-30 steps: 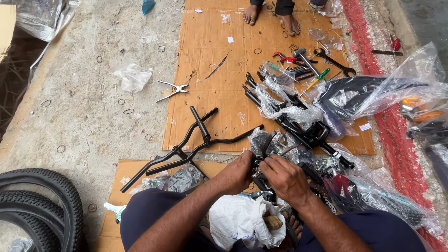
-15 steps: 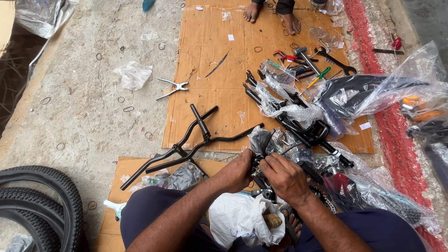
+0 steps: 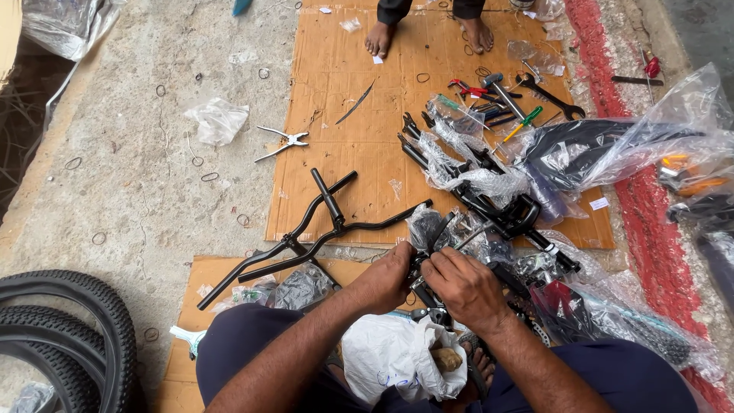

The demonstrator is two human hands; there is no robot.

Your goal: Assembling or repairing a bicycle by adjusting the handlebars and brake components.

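1. Here, the left hand (image 3: 388, 277) and the right hand (image 3: 465, 287) meet low in the middle of the view, both closed on a small black metal bike part (image 3: 425, 269) held just above the person's lap.
2. The left hand's fingers curl round the part's left side; the right hand's fingers (image 3: 443, 264) are pressed together over its top, pinching it from the other side.
3. The part is largely hidden by the two hands, so its exact shape cannot be told.
4. Just beyond the hands lies a black bike frame (image 3: 489, 200) wrapped in clear plastic, resting on a sheet of brown cardboard (image 3: 336, 107) on the concrete floor.
5. Left of the hands, a black handlebar (image 3: 321, 229) lies across the cardboard's near edge, apart from the fingers.
6. A white plastic bag (image 3: 386, 356) sits between the person's knees, right under the hands.
7. Farther off, pliers (image 3: 284, 141) lie on the concrete, and a cluster of hand tools (image 3: 505, 103) lies on the cardboard.
8. Black tyres (image 3: 69, 336) curve at the lower left.
9. Another person's bare feet (image 3: 428, 34) stand at the cardboard's far edge.
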